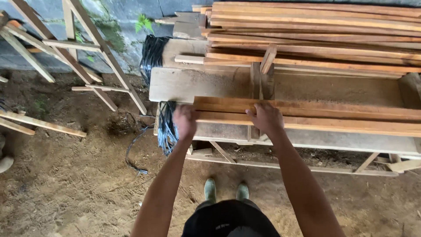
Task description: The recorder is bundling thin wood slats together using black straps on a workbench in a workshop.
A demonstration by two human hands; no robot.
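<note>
**Two hands on long boards at the bench**

Far left of the bench (197,83): leaning wooden frames (83,52) of pale slats, standing on bare dirt floor (79,184). Closer to the bench, at its left end: a bundle of black straps (154,55) hanging down past the bench edge, more black cord trailing onto the dirt just beside it.

At the left end of the bench's front edge: left hand (185,120), fingers curled over the end of the long boards (315,116), gripping them there. Somewhat blurred, so the exact finger placement cannot be told.

A little right of that, still on the bench's near side: right hand (265,117), palm down and fingers spread flat on top of the same boards, pressing rather than closed around them. Boards lying lengthwise along the bench front, reddish-brown, stacked two or three deep, running on to the right out of view.

Behind the hands, in the bench's middle: a small upright wooden block (261,74) with a slot. Farther back and to the right: a big pile of similar planks (315,30), laid lengthwise.

Below the bench: green boots (226,189) on the dirt, dark shorts just above the lower edge.
</note>
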